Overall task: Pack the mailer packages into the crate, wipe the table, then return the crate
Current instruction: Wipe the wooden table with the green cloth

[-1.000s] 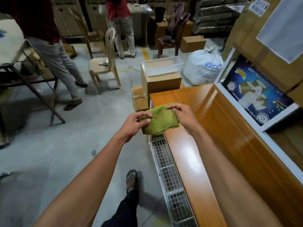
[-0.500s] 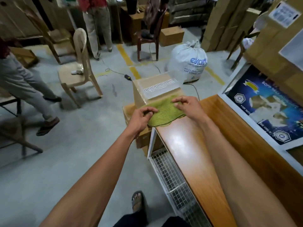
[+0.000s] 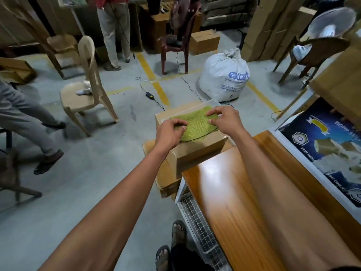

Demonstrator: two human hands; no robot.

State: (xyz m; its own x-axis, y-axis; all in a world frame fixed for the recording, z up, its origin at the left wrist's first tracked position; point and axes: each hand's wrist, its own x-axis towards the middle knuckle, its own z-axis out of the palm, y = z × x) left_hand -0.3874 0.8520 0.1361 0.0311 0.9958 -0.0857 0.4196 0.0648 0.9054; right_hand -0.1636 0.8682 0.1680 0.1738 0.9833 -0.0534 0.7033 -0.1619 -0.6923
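Note:
A folded green cloth (image 3: 195,124) lies flat on top of a cardboard box (image 3: 197,153) just past the end of the wooden table (image 3: 234,202). My left hand (image 3: 172,132) pinches the cloth's near left edge. My right hand (image 3: 224,118) grips its far right edge. A clear plastic surface shows under the cloth at the box's far side; I cannot tell whether it is the crate. No mailer packages are in view.
A wire mesh shelf (image 3: 203,231) runs along the table's left side. A white tied sack (image 3: 224,77), plastic chairs (image 3: 88,89), a floor cable with adapter (image 3: 149,94) and two people stand beyond. A printed carton (image 3: 332,143) borders the table on the right.
Both hands carried the green cloth from the table's end forward onto the top of the cardboard box. The head camera has tilted and moved forward.

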